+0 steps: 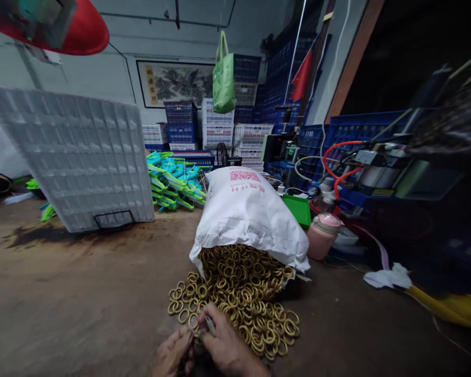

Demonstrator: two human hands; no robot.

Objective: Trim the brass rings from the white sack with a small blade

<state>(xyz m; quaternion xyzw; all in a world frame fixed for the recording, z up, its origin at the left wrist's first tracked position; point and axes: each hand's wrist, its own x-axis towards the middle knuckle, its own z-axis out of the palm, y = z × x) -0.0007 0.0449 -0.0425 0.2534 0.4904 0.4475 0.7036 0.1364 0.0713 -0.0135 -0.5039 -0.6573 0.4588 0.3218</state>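
Brass-coloured rings (255,306) spill in a heap from the mouth of a white woven sack (247,214) lying on its side. Close to the near edge of the heap, my right hand (223,337) is closed around a small greyish metal piece (211,324) whose kind I cannot make out. My left hand (175,350) is right beside it, fingers pinched together, their tips almost meeting those of my right hand. What the left fingers hold, if anything, is hidden.
A ribbed translucent plastic panel (90,162) stands upright at left, with green and blue plastic parts (176,178) piled behind. A pink jar (324,235), a green tray (298,209) and a machine with red hoses (377,170) are at right. Stacked crates (219,125) line the back.
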